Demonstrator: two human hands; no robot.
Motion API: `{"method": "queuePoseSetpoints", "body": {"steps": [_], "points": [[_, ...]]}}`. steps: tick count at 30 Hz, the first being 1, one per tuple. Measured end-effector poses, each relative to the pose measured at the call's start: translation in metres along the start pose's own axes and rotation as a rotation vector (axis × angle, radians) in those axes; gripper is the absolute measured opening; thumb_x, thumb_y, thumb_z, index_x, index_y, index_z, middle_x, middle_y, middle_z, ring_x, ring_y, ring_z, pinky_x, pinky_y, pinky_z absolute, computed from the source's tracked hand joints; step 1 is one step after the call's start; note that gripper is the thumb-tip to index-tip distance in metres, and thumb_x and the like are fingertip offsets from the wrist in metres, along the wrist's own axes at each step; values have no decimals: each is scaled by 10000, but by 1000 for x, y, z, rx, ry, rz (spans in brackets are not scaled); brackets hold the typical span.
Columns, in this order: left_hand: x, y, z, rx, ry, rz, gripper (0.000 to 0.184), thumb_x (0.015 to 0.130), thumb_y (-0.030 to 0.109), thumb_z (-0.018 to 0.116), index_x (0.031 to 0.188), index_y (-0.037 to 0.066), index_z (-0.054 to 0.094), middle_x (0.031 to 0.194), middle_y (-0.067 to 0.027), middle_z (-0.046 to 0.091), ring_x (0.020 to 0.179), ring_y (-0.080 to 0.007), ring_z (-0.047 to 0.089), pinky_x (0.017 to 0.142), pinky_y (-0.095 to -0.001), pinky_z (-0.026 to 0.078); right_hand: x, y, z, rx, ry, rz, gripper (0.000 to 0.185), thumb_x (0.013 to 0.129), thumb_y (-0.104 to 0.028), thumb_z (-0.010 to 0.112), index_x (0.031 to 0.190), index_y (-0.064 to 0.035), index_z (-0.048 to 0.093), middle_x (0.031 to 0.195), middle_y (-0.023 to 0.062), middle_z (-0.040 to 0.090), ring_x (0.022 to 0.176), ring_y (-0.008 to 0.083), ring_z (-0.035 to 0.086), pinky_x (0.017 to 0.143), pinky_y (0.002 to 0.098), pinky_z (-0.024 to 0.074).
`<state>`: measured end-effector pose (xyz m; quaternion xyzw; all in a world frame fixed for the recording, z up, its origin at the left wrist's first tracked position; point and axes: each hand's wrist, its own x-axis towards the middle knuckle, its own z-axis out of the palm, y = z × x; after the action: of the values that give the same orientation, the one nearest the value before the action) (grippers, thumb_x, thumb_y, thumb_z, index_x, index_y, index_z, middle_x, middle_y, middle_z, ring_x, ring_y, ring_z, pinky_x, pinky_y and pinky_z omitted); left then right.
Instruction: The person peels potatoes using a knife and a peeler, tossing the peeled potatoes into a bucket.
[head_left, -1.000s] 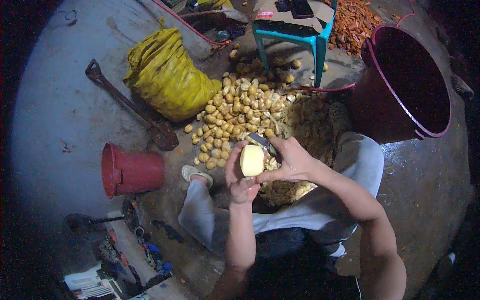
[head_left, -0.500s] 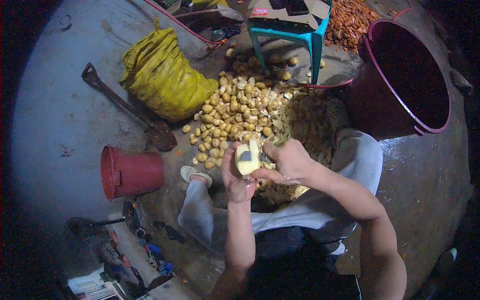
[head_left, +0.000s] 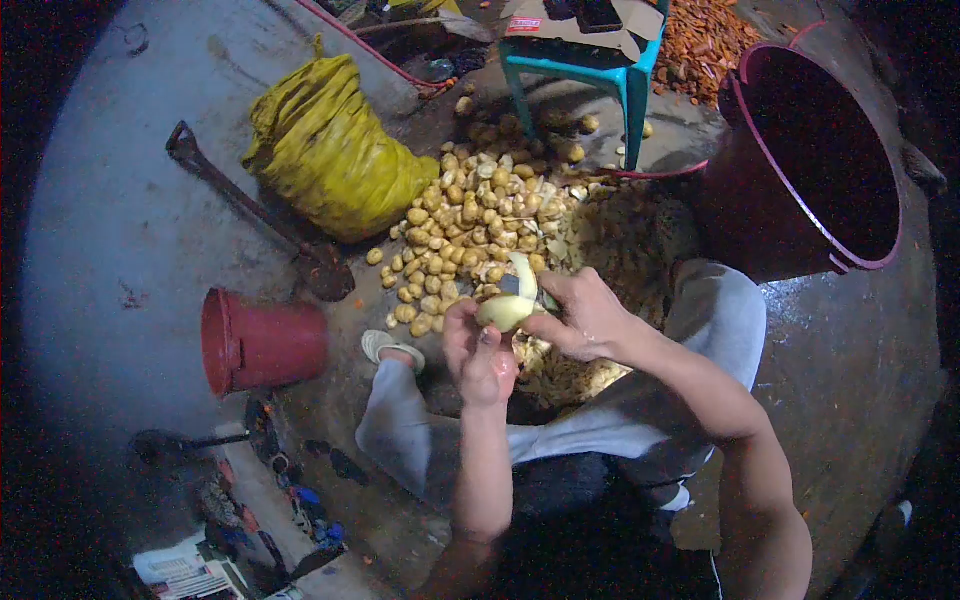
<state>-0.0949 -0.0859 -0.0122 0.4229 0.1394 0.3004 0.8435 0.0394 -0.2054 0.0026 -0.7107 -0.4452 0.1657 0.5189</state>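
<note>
My left hand (head_left: 482, 362) is closed around a pale, partly peeled potato (head_left: 503, 314) in front of my lap. A long strip of peel (head_left: 522, 270) stands up from its upper side. My right hand (head_left: 588, 316) grips a knife whose grey blade (head_left: 511, 284) shows beside the strip; the handle is hidden in the fingers. The right thumb rests close to the potato's right end. Just beyond my hands lies a heap of potatoes (head_left: 465, 225) on the floor, with peelings (head_left: 560, 385) below them between my legs.
A yellow sack (head_left: 335, 150) leans at the heap's left, beside a shovel (head_left: 240, 205). A red bucket (head_left: 265, 342) lies tipped at left; a large dark red tub (head_left: 800, 165) is at right. Behind stand a teal stool (head_left: 632, 110) and an orange pile (head_left: 700, 45).
The potato has turned in my left hand, and the strip of peel now rises longer above it. The blade has shifted up and right, and my right hand has moved slightly.
</note>
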Motion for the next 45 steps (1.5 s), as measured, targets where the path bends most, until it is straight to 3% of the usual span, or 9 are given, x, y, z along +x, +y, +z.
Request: {"method": "queuePoseSetpoints", "body": {"steps": [12, 15, 17, 18, 20, 28, 32, 36, 45], "points": [[2, -4, -4, -26, -37, 23, 372, 795, 102, 721, 1115, 56, 536, 1128, -116, 593, 1042, -240, 578, 888, -384, 492, 1, -7, -3, -218, -30, -9, 527, 862, -519, 558, 761, -6, 627, 540, 226, 551, 533, 428, 585, 537, 481, 489], [-1, 5, 2, -84, -119, -14, 362, 800, 115, 711, 1110, 56, 534, 1186, -156, 563, 1077, -265, 567, 885, -383, 491, 7, -9, -5, 64, -10, 116, 503, 874, -490, 547, 834, 2, 646, 556, 235, 557, 546, 427, 587, 552, 479, 494], [0, 8, 3, -88, -147, -17, 370, 788, 120, 718, 1103, 62, 533, 1209, -174, 547, 1102, -280, 554, 908, -390, 477, 8, -9, -8, 83, -80, 131, 333, 843, -316, 601, 919, 6, 636, 617, 243, 560, 586, 405, 591, 555, 424, 471], [1, 9, 4, -93, -177, -19, 379, 777, 125, 726, 1097, 68, 532, 1233, -193, 530, 1127, -296, 540, 930, -396, 462, 8, -8, -7, 83, -82, 130, 333, 843, -316, 601, 919, 6, 636, 617, 243, 560, 586, 405, 591, 555, 424, 471], [3, 8, 3, -60, -188, 17, 394, 754, 106, 737, 1090, 74, 532, 1248, -204, 520, 1149, -305, 526, 956, -403, 444, 7, -4, -4, 64, -71, 71, 514, 836, -497, 585, 923, 7, 641, 589, 239, 574, 564, 401, 606, 575, 458, 503], [6, 17, -3, 50, -348, 39, 524, 658, 65, 804, 1106, 68, 532, 1254, -209, 524, 1182, -297, 510, 1005, -405, 409, 5, -6, -7, 70, -147, -4, 745, 606, -637, 751, 879, 45, 627, 655, 230, 613, 608, 383, 633, 604, 424, 517], [6, 27, 1, 246, -295, 5, 712, 630, 160, 867, 1205, -43, 500, 1187, -174, 567, 1095, -253, 571, 964, -371, 454, 5, -9, -9, 70, -165, -57, 868, 502, -719, 769, 814, 73, 603, 657, 231, 615, 615, 374, 640, 614, 426, 519], [7, 31, -6, 350, -309, -51, 795, 602, 244, 899, 1197, -107, 505, 1156, -146, 582, 1063, -232, 588, 942, -356, 477, 3, -7, -8, 15, -171, -76, 868, 489, -730, 768, 778, 70, 592, 639, 224, 611, 596, 372, 636, 601, 428, 519], [7, 39, 10, 317, -263, -96, 776, 601, 251, 899, 1197, -73, 520, 1106, -105, 574, 1022, -209, 590, 915, -342, 489, -2, -10, -3, 36, -144, -67, 872, 506, -776, 721, 734, 54, 581, 571, 216, 578, 536, 379, 613, 561, 436, 512]]}}
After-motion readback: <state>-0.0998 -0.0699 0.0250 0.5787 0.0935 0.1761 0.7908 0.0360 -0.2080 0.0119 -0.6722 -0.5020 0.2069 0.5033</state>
